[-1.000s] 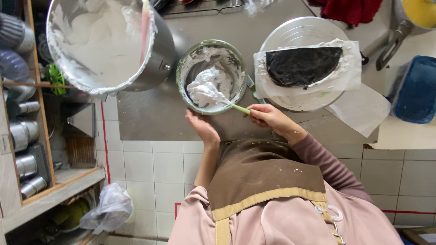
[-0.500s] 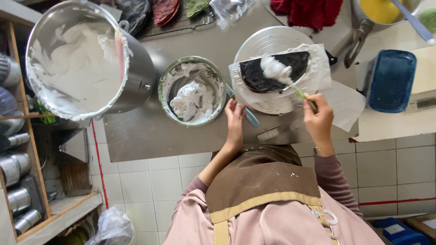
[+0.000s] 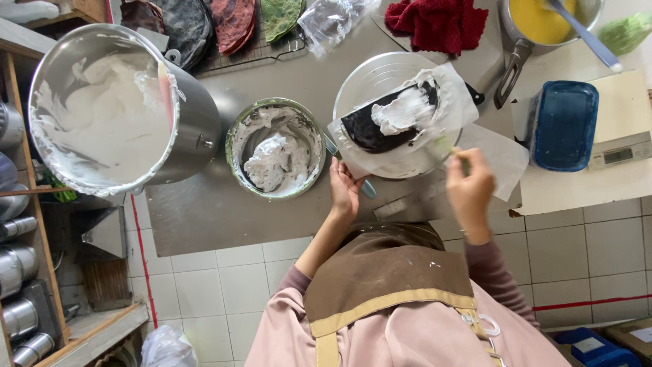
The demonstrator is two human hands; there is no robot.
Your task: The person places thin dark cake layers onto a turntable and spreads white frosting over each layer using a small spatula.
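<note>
Steel counter (image 3: 224, 211); right hand (image 3: 470, 190)'s spatula (image 3: 454, 151) blurred.

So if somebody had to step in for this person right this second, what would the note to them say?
Left hand: open, steadying the edge of the white paper that lies on the round metal plate.
Right hand: shut on a green-handled spatula reaching over the plate.
Things: a dark flat sheet lies on the paper with a dollop of white cream on it. The small cream bowl sits left of the plate, the big steel pot further left.
Done: cream scooped onto the sheet.
Left: most of the sheet is bare, cream unspread.
</note>
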